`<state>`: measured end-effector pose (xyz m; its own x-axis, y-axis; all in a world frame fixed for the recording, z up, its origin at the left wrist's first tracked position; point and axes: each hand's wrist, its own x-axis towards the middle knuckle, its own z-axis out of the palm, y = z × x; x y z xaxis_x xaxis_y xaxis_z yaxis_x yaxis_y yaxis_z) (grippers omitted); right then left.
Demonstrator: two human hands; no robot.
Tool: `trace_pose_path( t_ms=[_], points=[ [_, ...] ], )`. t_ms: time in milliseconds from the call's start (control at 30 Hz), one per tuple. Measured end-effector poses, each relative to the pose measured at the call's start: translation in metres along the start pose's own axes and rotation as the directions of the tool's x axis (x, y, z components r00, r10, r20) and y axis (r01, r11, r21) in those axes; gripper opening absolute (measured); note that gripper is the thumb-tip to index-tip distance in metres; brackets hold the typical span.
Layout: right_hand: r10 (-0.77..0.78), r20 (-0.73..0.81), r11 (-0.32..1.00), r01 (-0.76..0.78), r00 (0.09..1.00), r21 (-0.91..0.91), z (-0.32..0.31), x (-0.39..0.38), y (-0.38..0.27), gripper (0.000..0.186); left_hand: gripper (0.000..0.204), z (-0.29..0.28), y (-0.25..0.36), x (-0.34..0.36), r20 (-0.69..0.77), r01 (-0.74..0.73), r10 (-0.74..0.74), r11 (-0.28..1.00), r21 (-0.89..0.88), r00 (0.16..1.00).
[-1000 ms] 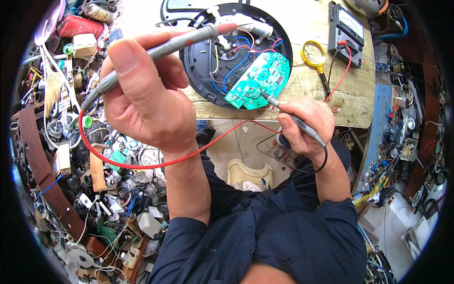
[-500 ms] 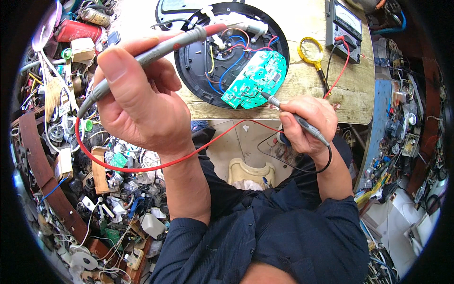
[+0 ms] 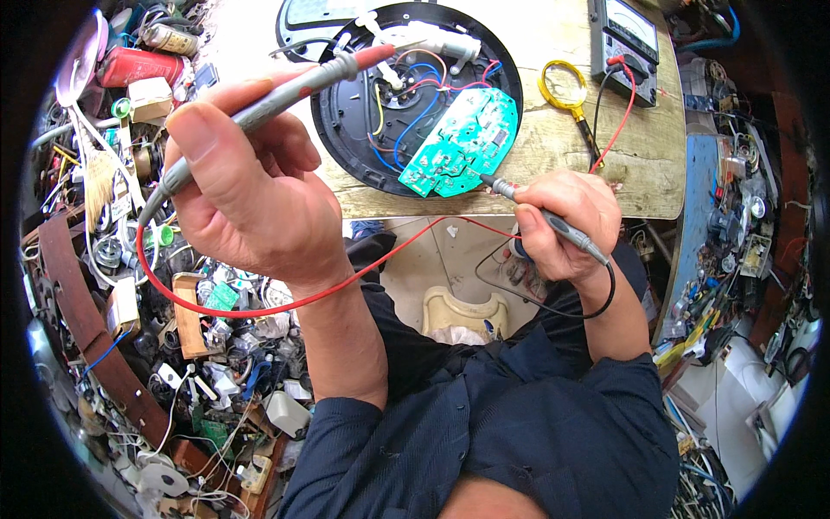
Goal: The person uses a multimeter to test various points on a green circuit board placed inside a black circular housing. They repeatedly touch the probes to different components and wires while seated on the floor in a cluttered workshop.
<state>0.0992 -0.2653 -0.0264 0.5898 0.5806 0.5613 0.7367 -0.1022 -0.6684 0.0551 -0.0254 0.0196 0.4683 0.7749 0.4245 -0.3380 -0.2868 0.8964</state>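
My left hand (image 3: 255,195) is closed around a grey test probe (image 3: 298,89) with a red collar. Its metal point is raised over the far part of a round black housing (image 3: 346,143) and seems to touch nothing. In my right hand (image 3: 571,221) is a second grey test probe (image 3: 504,187) on a black lead. Its tip is at the near right edge of a green circuit board (image 3: 458,147); contact cannot be made out. The board lies over the housing's near right side. Blue, red and yellow wires and a white fitting (image 3: 441,41) show inside the housing.
An analog multimeter (image 3: 624,43) stands on the wooden table (image 3: 640,177) at the far right, with red and black leads plugged in. A yellow magnifying glass (image 3: 564,85) lies beside it. The red lead (image 3: 285,309) loops below my left hand. Piled parts flank both sides.
The right probe's tip has drawn back toward me, from over the board to its near right edge. My left hand keeps its grip. The whole view has shifted slightly.
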Motion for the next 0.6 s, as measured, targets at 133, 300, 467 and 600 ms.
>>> trace_pose_path(
  t_ms=[133, 300, 467, 600],
  points=[
    [-0.007, -0.01, 1.0, 0.007, 1.0, 0.001, 0.0, -0.0002, -0.0002, 0.019, 0.061, 0.0005, 0.001, -0.0008, -0.006, 0.009, -0.009, 1.0, 0.023, 1.0],
    [-0.027, -0.019, 1.0, 0.027, 0.999, -0.011, -0.0003, -0.001, -0.0006, 0.02, 0.061, -0.0011, -0.0013, -0.0014, 0.002, 0.016, -0.016, 1.0, 0.022, 1.0],
    [-0.04, -0.021, 0.999, 0.04, 0.999, -0.006, -0.0007, -0.0016, 0.0011, 0.02, 0.06, -0.0021, -0.0006, -0.0013, -0.007, 0.035, -0.035, 0.999, 0.031, 0.999],
    [-0.052, -0.013, 0.999, 0.052, 0.999, -0.013, 0.0002, 0.0003, -0.0006, 0.02, 0.059, 0.0014, -0.0003, -0.0018, -0.03, 0.018, -0.017, 0.999, 0.034, 0.999]
  ],
)
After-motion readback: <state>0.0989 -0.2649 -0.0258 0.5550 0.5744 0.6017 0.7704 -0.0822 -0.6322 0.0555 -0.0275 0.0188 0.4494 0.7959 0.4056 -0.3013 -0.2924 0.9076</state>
